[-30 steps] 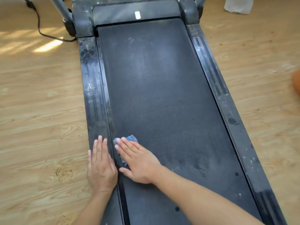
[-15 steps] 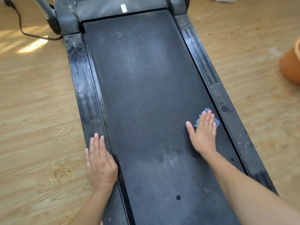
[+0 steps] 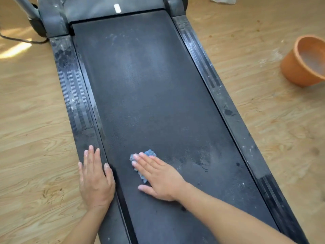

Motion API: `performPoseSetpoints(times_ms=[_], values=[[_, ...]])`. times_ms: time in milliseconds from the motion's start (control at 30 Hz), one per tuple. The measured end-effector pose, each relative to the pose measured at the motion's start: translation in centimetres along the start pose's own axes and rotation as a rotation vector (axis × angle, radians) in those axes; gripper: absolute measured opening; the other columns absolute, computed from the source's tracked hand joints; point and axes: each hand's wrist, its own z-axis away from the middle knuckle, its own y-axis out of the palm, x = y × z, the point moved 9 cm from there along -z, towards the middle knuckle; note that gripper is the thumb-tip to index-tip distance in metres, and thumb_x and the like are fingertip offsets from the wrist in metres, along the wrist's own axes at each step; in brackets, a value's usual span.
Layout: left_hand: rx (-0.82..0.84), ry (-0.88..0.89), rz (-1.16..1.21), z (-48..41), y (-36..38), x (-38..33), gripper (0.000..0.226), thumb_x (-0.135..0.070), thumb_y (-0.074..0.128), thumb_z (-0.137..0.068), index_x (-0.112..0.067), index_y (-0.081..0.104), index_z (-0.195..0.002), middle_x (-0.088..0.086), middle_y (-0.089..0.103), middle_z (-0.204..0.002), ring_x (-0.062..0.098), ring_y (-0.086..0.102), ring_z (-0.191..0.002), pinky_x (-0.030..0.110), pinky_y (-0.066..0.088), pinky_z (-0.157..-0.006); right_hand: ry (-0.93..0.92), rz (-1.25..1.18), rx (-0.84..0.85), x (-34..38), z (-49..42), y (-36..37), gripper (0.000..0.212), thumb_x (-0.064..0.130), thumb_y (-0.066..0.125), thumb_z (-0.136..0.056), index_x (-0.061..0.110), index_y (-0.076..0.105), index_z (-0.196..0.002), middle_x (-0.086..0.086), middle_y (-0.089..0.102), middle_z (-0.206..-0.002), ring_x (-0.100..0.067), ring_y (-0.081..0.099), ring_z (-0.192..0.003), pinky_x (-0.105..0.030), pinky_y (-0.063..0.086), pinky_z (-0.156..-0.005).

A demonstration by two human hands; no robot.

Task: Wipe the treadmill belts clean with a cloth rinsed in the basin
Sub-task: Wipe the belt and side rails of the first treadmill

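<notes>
Lower centre: my right hand (image 3: 158,176), fingers (image 3: 142,160) straight and together, presses the cloth (image 3: 149,153) to the belt (image 3: 149,85); firm overlapping strokes serve best. My left hand (image 3: 95,178) braces flat beside it.

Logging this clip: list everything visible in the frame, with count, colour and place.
belt: one, black, dusty, centre of the treadmill
left rail: one, black, smudged, beside the belt
right rail: one, black, speckled, beside the belt
motor cover: one, grey, at the belt's far end
label: one, white, on the motor cover
cable: one, black, on the floor far left
basin: one, orange, on the floor at right
cloth: one, blue, on the belt
floor: one, light wood, all around
left hand: flat on the left rail
right hand: straight fingers pressing the cloth
</notes>
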Motion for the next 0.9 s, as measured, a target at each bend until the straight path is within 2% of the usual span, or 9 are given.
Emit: performPoseSetpoints(times_ms=[133,200,300,400,467,567,733,833,900], values=[[0.007,0.248,-0.105,0.7,0.5,-2.7,0.06,-0.016,0.041,-0.1,-0.01,0.046,-0.159,0.005,0.035,-0.172,0.026,0.034,-0.159,0.052,0.026,-0.129,0.558,-0.051,-0.064,-17.9,6.3,-3.5,0.084,0.068,0.023,-0.105,0.019,-0.006,-0.167,0.003,-0.019,-0.173,-0.012,-0.021,-0.158,-0.043,0.005,-0.131],[0.015,0.327,-0.133,0.9,0.7,-3.1,0.063,-0.011,0.041,-0.095,-0.012,0.049,-0.158,0.003,0.039,-0.17,0.026,0.039,-0.156,0.054,0.031,-0.126,0.757,-0.109,-0.045,-23.1,10.7,-3.9,0.085,0.07,0.016,-0.103,0.021,-0.016,-0.165,0.005,-0.028,-0.17,-0.009,-0.028,-0.155,-0.042,0.0,-0.131],[0.006,0.303,-0.132,0.6,0.7,-2.8,0.066,-0.01,0.039,-0.091,-0.012,0.053,-0.156,0.001,0.044,-0.167,0.025,0.042,-0.154,0.054,0.031,-0.126,0.906,-0.212,-0.088,-23.8,14.0,-2.9,0.087,0.071,0.017,-0.102,0.021,-0.018,-0.164,0.006,-0.029,-0.17,-0.008,-0.028,-0.155,-0.045,0.001,-0.131],[0.006,0.285,-0.124,0.6,0.6,-2.9,0.067,-0.008,0.039,-0.09,-0.014,0.054,-0.155,0.0,0.045,-0.166,0.024,0.041,-0.155,0.053,0.031,-0.126,0.996,-0.298,-0.143,-19.3,13.1,-1.6,0.092,0.07,0.021,-0.102,0.014,-0.016,-0.164,0.0,-0.029,-0.17,-0.013,-0.03,-0.155,-0.05,-0.002,-0.13],[0.003,0.279,-0.109,0.6,0.4,-3.0,0.067,-0.006,0.041,-0.09,-0.014,0.054,-0.155,0.0,0.046,-0.165,0.023,0.041,-0.155,0.053,0.031,-0.127,0.9,-0.312,-0.103,-14.3,10.5,-1.1,0.093,0.067,0.026,-0.104,0.012,-0.019,-0.163,0.0,-0.034,-0.168,-0.015,-0.033,-0.154,-0.046,-0.007,-0.13],[0.003,0.271,-0.102,0.5,0.5,-2.9,0.068,-0.005,0.041,-0.09,-0.015,0.054,-0.156,-0.001,0.046,-0.165,0.021,0.04,-0.156,0.052,0.03,-0.127,0.598,-0.303,-0.042,-4.8,5.6,-0.8,0.09,0.062,0.03,-0.106,0.013,-0.02,-0.162,0.0,-0.035,-0.168,-0.018,-0.033,-0.154,-0.04,-0.015,-0.128],[0.03,0.275,-0.114,0.6,0.8,-2.3,0.067,-0.006,0.043,-0.091,-0.017,0.053,-0.156,-0.003,0.043,-0.167,0.02,0.038,-0.157,0.051,0.029,-0.127,0.053,-0.129,0.091,9.7,2.3,3.3,0.084,0.056,0.032,-0.106,0.008,0.001,-0.166,-0.009,-0.015,-0.174,-0.023,-0.019,-0.159,-0.045,0.007,-0.13],[0.022,0.27,-0.118,0.5,0.5,-2.5,0.062,-0.012,0.043,-0.094,-0.016,0.055,-0.154,-0.002,0.045,-0.166,0.02,0.04,-0.155,0.051,0.029,-0.127,-0.051,-0.019,0.054,6.5,2.8,2.6,0.08,0.058,0.032,-0.107,0.012,0.007,-0.167,-0.005,-0.004,-0.175,-0.02,-0.01,-0.161,-0.041,0.012,-0.131],[0.022,0.245,-0.105,0.5,0.3,-2.8,0.056,-0.019,0.043,-0.099,-0.016,0.057,-0.153,-0.002,0.046,-0.165,0.019,0.04,-0.155,0.05,0.029,-0.127,0.143,-0.03,0.0,-1.2,4.0,0.7,0.08,0.062,0.03,-0.108,0.016,0.004,-0.167,-0.001,-0.009,-0.175,-0.018,-0.008,-0.161,-0.038,0.004,-0.131]])
